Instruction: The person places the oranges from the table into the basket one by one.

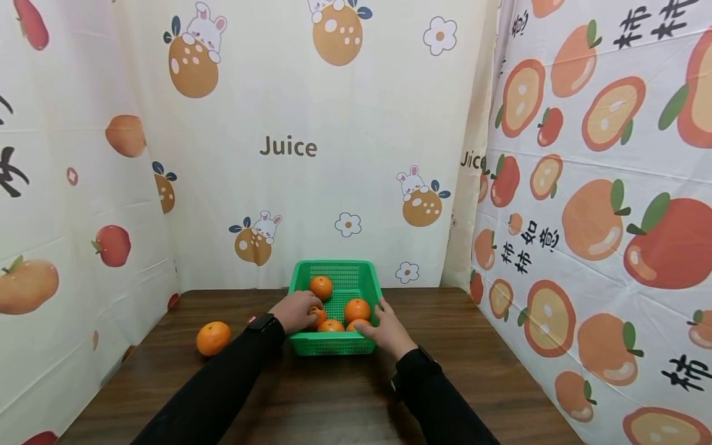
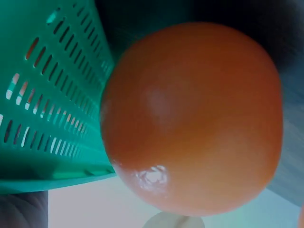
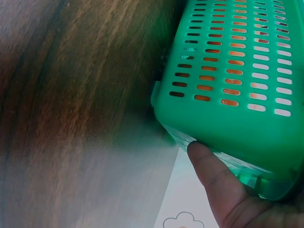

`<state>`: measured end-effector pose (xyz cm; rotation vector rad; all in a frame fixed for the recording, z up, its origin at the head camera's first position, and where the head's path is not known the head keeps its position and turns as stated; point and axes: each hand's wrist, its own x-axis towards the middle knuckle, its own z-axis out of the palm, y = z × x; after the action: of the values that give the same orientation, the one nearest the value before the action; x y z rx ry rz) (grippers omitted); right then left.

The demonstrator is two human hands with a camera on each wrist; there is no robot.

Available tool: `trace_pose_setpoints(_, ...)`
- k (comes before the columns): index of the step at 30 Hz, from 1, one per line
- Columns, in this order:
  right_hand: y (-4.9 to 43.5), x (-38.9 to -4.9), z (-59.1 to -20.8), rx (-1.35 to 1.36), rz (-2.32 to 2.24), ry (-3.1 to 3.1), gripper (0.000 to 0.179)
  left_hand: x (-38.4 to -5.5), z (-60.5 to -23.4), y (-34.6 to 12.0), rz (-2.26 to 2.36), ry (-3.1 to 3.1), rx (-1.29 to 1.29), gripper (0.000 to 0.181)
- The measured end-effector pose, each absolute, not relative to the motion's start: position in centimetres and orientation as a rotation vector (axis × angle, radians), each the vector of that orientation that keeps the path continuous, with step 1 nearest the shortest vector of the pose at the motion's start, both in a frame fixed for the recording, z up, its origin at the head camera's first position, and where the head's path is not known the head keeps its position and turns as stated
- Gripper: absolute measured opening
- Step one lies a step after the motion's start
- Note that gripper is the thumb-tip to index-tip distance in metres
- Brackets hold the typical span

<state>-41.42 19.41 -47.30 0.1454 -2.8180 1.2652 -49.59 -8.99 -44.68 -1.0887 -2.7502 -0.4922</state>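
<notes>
A green plastic basket (image 1: 334, 343) stands towards the back of the table with several oranges (image 1: 356, 309) inside. My left hand (image 1: 298, 311) reaches over the basket's left rim, its fingers curled over an orange (image 1: 317, 317) in the near left part. At the right rim, my right hand (image 1: 391, 332) holds the basket wall, thumb over the inside and fingers along the outside. One finger (image 3: 213, 175) shows against the basket's outer side in the right wrist view. Another orange (image 2: 192, 118), large in the left wrist view, sits outside the slotted basket wall (image 2: 57, 90).
A loose orange (image 1: 214, 339) lies on the dark wooden table (image 1: 467, 383), left of the basket. Fruit-printed cloths (image 1: 356, 123) hang behind the table and on both sides.
</notes>
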Motion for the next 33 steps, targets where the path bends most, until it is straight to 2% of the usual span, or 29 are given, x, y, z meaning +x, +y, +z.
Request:
trace_pose_setpoints(11,19.4,-41.2,-46.7,0.167,1.263,-2.825,0.090,-47.3,-44.4,-10.3,-0.596,-2.652,-1.052,0.022)
trace_pose_setpoints(19,19.2,-40.9,-46.5,0.183,1.247,-2.831,0.089,-46.3,-44.5,-11.6,-0.604,-2.627,-0.991,0.020)
trace_pose_setpoints(26,19.2,-40.7,-46.4,0.181,1.271,-2.824,0.089,-46.8,-44.4,-13.8,-0.602,-2.596,-0.773,0.024)
trace_pose_setpoints(33,19.2,-40.8,-46.6,0.175,1.251,-2.831,0.088,-47.7,-45.4,-15.5,-0.618,-2.758,-0.491,0.047)
